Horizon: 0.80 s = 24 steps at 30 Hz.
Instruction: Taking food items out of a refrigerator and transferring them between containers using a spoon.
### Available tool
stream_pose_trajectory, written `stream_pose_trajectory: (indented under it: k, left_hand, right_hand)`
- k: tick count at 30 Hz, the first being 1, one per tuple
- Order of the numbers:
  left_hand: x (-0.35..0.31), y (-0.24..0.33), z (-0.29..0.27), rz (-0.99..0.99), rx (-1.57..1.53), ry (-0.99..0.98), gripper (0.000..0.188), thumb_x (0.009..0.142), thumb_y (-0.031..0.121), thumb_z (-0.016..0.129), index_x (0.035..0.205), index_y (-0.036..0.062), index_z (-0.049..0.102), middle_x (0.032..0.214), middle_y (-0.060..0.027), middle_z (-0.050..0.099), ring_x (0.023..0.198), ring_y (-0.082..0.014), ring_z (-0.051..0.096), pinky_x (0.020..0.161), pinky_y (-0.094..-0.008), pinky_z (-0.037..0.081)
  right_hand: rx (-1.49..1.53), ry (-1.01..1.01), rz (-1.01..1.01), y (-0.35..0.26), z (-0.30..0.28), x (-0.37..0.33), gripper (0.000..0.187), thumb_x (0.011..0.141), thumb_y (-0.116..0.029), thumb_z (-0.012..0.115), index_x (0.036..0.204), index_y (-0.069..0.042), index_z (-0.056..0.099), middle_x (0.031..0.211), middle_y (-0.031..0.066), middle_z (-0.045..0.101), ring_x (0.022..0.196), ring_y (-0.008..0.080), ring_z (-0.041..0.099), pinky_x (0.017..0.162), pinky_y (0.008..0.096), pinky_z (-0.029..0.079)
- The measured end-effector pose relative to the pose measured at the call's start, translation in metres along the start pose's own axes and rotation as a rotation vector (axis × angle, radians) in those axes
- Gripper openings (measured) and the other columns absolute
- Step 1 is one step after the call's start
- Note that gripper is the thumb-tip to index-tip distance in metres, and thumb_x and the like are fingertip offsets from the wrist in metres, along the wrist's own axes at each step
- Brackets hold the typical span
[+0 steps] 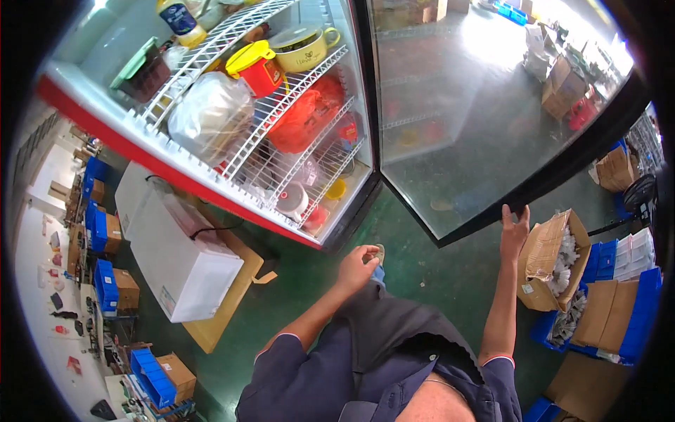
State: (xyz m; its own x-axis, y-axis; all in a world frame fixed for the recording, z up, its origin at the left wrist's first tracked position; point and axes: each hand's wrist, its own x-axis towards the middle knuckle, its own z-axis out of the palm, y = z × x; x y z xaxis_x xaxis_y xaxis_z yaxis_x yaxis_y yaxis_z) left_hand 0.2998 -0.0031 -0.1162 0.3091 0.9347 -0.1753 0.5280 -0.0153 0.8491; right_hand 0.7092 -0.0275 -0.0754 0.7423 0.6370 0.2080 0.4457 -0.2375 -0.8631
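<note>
An upright fridge with a red edge (176, 172) stands in front of me, its glass door (429, 141) swung out to the right. My right hand (515, 228) is at the dark frame of that door, fingers hooked at its edge. In front of my body, below the fridge's bottom corner, my left hand (357, 269) is loosely closed, with nothing visible in it. Wire shelves hold a yellow-lidded red tub (259, 70), a cream lidded pot (301, 53), a clear plastic bag (211, 116), a red bag (304, 119) and a dark container with a green lid (140, 74).
A white chest-like appliance (184, 260) lies on cardboard at left. An open carton (541, 271) with pale parts sits beside my right forearm, near blue bins (600, 260) and a black fan (640, 191). More blue bins (152, 380) line the left. The floor (415, 281) is green.
</note>
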Motion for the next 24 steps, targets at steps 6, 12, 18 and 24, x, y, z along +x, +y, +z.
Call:
stream_pose_trajectory:
  k: [6,12,18,24]
  left_hand:
    - [0.109,0.013,-0.01,0.05,-0.042,-0.111,0.032,0.088,0.016,0.068,0.118,0.0045,0.068,0.112,-0.0118,0.069,0.1,-0.0214,0.069,0.088,-0.0332,0.054]
    - [0.195,0.055,-0.061,0.161,-0.126,0.035,0.027,0.09,0.01,0.067,0.116,0.0052,0.067,0.103,-0.0088,0.068,0.092,-0.0203,0.067,0.081,-0.0329,0.053]
    - [0.245,0.128,-0.129,0.292,-0.171,0.341,0.023,0.093,0.009,0.067,0.115,0.0042,0.068,0.102,-0.0093,0.068,0.086,-0.0177,0.066,0.076,-0.0314,0.052]
    - [0.281,0.195,-0.212,0.699,0.333,0.792,0.019,0.09,0.006,0.068,0.108,0.005,0.068,0.104,-0.0097,0.069,0.091,-0.0256,0.067,0.079,-0.0354,0.054]
  right_hand:
    - [0.014,0.07,0.104,0.053,0.002,0.024,0.067,0.096,-0.034,0.07,0.14,0.011,0.047,0.128,0.0199,0.063,0.116,0.0262,0.06,0.099,0.0359,0.048]
    - [-0.041,0.146,0.184,0.042,0.025,0.03,0.04,0.099,-0.031,0.067,0.118,0.003,0.062,0.087,-0.0004,0.055,0.078,0.0084,0.052,0.071,0.0256,0.049]
    - [-0.243,0.125,0.012,0.056,0.041,0.043,0.049,0.096,-0.029,0.07,0.124,0.01,0.06,0.118,0.0202,0.07,0.108,0.0343,0.064,0.096,0.0408,0.047]
    - [-0.265,-0.139,0.404,0.085,0.048,0.041,0.048,0.095,-0.031,0.071,0.117,0.011,0.062,0.111,0.0185,0.07,0.105,0.0299,0.065,0.095,0.0396,0.047]
